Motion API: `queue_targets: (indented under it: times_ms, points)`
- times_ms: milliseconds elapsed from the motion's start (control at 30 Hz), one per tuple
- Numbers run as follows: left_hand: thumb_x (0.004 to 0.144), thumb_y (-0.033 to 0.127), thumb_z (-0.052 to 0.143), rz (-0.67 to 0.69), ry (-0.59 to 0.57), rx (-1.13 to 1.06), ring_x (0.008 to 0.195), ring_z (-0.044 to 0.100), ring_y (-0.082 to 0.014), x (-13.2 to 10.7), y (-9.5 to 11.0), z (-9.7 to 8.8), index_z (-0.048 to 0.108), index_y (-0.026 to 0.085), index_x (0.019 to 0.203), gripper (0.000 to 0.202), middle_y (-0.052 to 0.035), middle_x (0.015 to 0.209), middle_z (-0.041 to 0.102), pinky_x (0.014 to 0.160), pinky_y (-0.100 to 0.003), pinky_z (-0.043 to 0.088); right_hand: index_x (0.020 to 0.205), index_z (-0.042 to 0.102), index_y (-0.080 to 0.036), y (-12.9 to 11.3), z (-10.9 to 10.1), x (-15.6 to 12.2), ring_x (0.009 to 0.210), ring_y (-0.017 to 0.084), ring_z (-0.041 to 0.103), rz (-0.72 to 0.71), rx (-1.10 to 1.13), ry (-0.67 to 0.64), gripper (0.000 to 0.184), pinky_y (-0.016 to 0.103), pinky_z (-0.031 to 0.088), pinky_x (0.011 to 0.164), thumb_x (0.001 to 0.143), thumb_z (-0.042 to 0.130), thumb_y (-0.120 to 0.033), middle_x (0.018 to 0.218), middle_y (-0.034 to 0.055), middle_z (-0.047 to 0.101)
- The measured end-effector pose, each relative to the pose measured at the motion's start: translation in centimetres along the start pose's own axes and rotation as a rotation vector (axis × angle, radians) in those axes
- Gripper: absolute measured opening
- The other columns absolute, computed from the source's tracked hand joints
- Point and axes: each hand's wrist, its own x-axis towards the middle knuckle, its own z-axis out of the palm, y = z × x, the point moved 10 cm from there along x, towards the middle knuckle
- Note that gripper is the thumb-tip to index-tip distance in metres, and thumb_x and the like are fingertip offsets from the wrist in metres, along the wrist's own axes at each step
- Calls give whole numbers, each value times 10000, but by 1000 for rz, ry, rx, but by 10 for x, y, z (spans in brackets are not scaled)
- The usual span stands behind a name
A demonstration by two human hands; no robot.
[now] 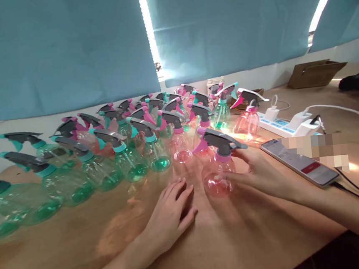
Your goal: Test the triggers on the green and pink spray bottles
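A pink spray bottle (pixel 218 174) with a grey trigger head stands upright on the wooden table (pixel 239 238), nearest to me. My right hand (pixel 258 173) is wrapped round its right side, thumb near the collar and fingers against the body. My left hand (pixel 170 215) lies flat on the table just left of the bottle, fingers stretched out and not touching it. Behind stand several green spray bottles (pixel 128 160) and pink spray bottles (pixel 180 145) in rows.
A smartphone (pixel 298 164) lies on the table at the right with a cable plugged in. A white power strip (pixel 287 126) with chargers sits behind it. A cardboard box (pixel 315 72) rests at the far right. Blue blinds (pixel 65 48) cover the windows.
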Motion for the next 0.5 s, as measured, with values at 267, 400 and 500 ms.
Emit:
queue_targets:
  times_ms: [267,400,500]
  points:
    - [941,260,558,132,-16,-87,1298,465,-317,40,47,14,551,160,1305,378,-153,1367,537,1072,-519,401,1074,645,-185,60,-63,7,994,329,659,152,-202,155,544,476,531,842,736,707,-607,1080,123,690]
    - [926,243,584,212,-28,-137,1331,433,-325,60,73,25,548,133,1318,408,-175,1383,523,1086,-510,385,1097,619,-190,77,-71,27,1051,328,636,109,-243,178,526,481,500,904,747,718,-570,1126,135,673]
    - [921,259,600,253,-78,-146,1334,434,-331,71,88,33,553,118,1318,424,-191,1398,514,1095,-522,370,1138,596,-179,86,-69,42,1007,315,646,97,-284,173,524,464,507,873,773,709,-537,1099,134,680]
